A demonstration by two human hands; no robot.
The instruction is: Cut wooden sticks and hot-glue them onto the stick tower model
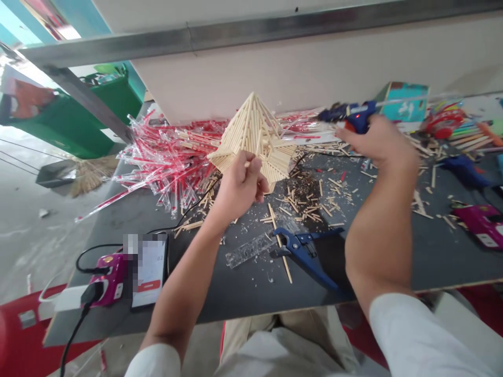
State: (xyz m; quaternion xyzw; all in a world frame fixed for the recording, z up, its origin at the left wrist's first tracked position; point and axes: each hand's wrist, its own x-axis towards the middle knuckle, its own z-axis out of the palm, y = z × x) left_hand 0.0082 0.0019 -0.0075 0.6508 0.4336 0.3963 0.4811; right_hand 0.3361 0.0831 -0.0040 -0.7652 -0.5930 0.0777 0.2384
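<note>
The left hand (238, 188) pinches a short stick (247, 164) just beside the stick pyramid (253, 133), which sits toward the far side of the table (451, 262) with its visible faces closely covered, while the clenched right hand (377, 141) grips a glue gun (356, 118).

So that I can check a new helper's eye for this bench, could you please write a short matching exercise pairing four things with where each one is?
Things:
1. Glue gun
2. Stick pyramid
3. Blue-handled cutters
4. Phone

Places:
A. Lying on the dark bench beside a clear ruler
B. Gripped in the right hand
C. Lying beside a magenta tool
D. Touching the left hand

Pairs: 1-B, 2-D, 3-A, 4-C
</note>
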